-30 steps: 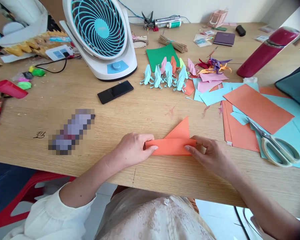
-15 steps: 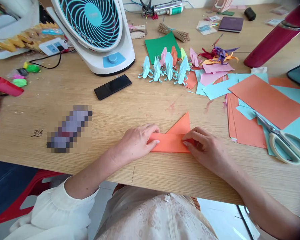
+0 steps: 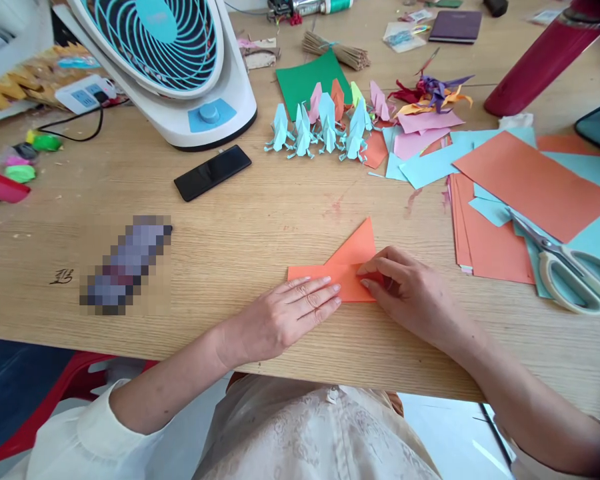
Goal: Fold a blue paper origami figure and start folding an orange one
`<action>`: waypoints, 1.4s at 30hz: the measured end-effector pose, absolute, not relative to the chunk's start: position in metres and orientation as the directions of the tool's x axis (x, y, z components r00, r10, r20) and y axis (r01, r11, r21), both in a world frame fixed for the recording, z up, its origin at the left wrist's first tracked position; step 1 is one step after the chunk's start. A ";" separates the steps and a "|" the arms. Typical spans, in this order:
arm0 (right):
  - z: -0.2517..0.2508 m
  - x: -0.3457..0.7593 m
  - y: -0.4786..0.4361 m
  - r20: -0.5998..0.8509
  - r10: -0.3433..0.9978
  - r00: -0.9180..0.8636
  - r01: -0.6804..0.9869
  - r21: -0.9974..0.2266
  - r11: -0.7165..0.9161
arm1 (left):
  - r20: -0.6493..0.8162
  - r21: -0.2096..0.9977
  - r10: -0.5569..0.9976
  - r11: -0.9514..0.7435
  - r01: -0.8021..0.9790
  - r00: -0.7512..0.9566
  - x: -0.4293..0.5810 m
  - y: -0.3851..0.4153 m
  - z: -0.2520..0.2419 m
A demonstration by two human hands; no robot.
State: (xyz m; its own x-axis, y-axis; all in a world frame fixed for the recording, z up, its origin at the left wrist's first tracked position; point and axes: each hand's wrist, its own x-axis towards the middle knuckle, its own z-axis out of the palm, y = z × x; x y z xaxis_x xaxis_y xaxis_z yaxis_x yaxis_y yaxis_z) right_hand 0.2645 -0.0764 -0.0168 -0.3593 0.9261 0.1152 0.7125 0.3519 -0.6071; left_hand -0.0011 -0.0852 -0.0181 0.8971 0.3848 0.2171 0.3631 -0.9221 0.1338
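Observation:
A folded sheet of orange paper [image 3: 349, 283] lies on the wooden table in front of me, a long strip with a pointed triangular flap [image 3: 358, 244] sticking up behind it. My left hand [image 3: 293, 310] rests flat across the strip's left part, fingers stretched out and pointing right. At the strip's right end my right hand [image 3: 410, 290] pinches the paper between thumb and fingers. That end is partly hidden by the right hand.
Scissors [image 3: 563, 260] lie on orange and blue sheets [image 3: 535, 183] at the right. Folded paper figures [image 3: 327, 123] stand at the back, near a red bottle [image 3: 545, 63]. A fan [image 3: 215, 120], a black phone [image 3: 213, 173] and a pixelated object [image 3: 127, 263] are to the left.
My left hand has gone from gripping the strip's left end to lying flat on it, further right and nearer me. The right hand keeps its pinch. The view has shifted slightly.

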 end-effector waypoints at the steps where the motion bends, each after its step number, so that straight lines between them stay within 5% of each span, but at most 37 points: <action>1: -0.018 0.265 -0.077 0.129 0.924 -0.360 0.707 -0.609 0.360 | 0.210 0.137 0.387 -0.921 0.365 0.898 -0.001 -0.085 -0.019; 12: -0.014 0.284 -0.082 0.348 0.766 -0.540 0.614 -0.459 0.642 | 0.134 0.118 0.388 -0.920 0.374 0.912 -0.004 -0.085 -0.022; 24: -0.022 0.305 -0.097 0.250 0.704 -0.665 0.586 -0.410 0.699 | 0.166 0.119 0.397 -0.917 0.381 0.903 -0.002 -0.085 -0.022; 42: -0.013 0.303 -0.102 0.164 0.571 -0.804 0.564 -0.095 0.821 | 0.135 0.126 0.399 -0.915 0.384 0.907 -0.002 -0.086 -0.023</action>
State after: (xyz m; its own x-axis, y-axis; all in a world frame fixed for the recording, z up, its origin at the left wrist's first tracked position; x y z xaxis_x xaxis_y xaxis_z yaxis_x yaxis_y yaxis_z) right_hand 0.3032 -0.1024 -0.0132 -0.8042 0.5713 0.1640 0.5637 0.8205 -0.0948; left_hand -0.0016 -0.0856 -0.0226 0.9069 0.3992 0.1351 0.3839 -0.9148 0.1257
